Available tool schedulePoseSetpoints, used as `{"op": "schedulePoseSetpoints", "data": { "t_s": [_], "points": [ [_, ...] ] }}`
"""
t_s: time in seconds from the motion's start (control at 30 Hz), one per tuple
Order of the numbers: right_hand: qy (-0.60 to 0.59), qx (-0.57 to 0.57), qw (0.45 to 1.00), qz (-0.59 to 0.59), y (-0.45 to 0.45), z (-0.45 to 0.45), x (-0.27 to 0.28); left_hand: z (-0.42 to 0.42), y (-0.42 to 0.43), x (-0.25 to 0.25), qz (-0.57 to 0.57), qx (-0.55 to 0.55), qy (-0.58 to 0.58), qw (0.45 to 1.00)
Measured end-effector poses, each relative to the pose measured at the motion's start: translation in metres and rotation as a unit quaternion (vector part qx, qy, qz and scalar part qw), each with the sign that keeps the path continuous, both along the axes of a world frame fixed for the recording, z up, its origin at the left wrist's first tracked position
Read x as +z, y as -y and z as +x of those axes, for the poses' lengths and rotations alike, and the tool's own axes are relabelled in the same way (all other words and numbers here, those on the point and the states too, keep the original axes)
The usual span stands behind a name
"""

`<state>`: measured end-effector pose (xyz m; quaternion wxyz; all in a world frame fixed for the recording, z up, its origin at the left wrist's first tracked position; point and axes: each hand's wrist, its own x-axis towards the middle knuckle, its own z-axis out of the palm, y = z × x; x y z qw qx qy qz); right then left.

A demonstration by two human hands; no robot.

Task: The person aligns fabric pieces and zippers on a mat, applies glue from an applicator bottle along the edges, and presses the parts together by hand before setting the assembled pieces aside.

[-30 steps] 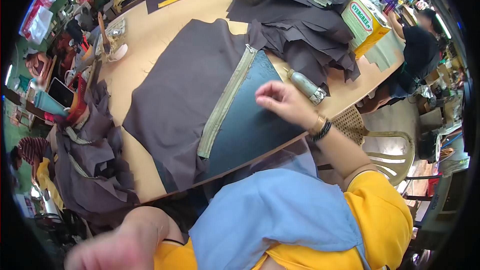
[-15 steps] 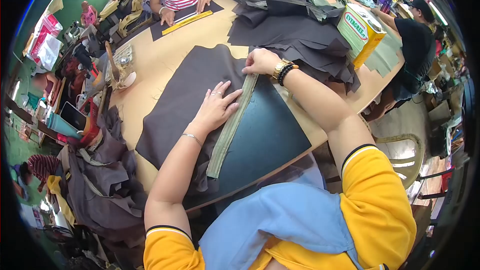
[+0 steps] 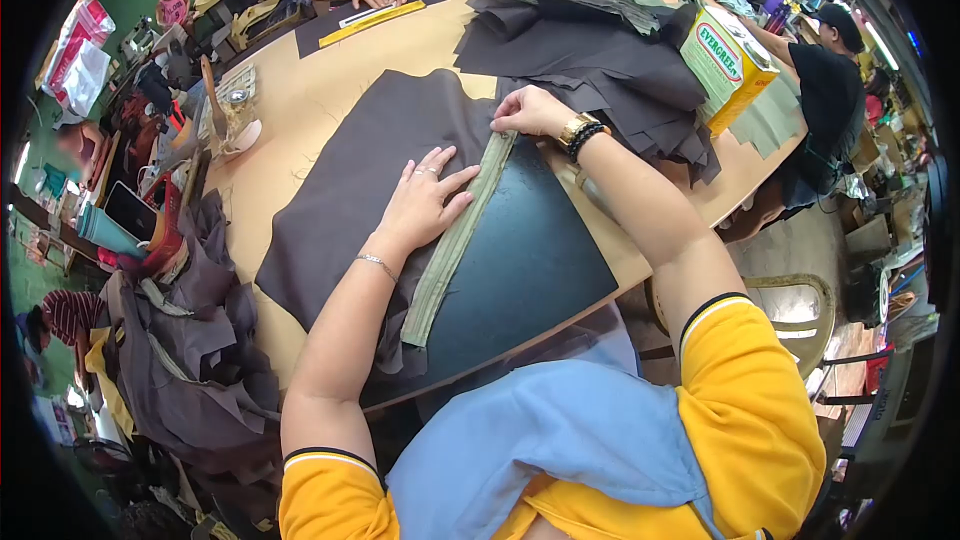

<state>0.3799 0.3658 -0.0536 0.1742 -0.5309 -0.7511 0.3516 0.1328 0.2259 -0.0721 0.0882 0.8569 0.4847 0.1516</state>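
Right fingers [image 3: 513, 108] apparently pinching zipper [image 3: 457, 240], left fingers [image 3: 460, 178] spread on brown cloth [image 3: 350, 165]; Evergreen tin [image 3: 722, 62], contents hidden

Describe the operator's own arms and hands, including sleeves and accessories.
Both hands are ungloved; forearms bare. The short yellow sleeves end in black-and-white trim. The left hand has at least one silver-toned ring, with a thin silver-toned bracelet at its wrist. The right hand has a gold-toned wristband beside a black beaded bracelet.
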Motion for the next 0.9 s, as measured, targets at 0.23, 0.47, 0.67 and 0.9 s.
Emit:
{"op": "schedulePoseSetpoints", "data": {
  "t_s": [0.23,0.47,0.67,0.9],
  "points": [
    [0.041,-0.088,0.995,0.039,0.003,0.001,0.003,-0.004,-0.001,-0.004,-0.020,0.007,0.047,0.999],
    [0.132,-0.104,0.973,0.159,0.138,0.090,0.046,-0.049,0.062,0.048,-0.097,0.113,0.075,0.986],
    [0.038,-0.127,0.983,0.124,0.193,0.135,-0.010,-0.051,0.131,0.121,0.127,0.022,0.301,0.945],
    [-0.167,-0.212,0.958,0.100,0.191,0.128,-0.021,-0.041,0.235,0.208,0.492,-0.218,0.441,0.719]
  ]
}}
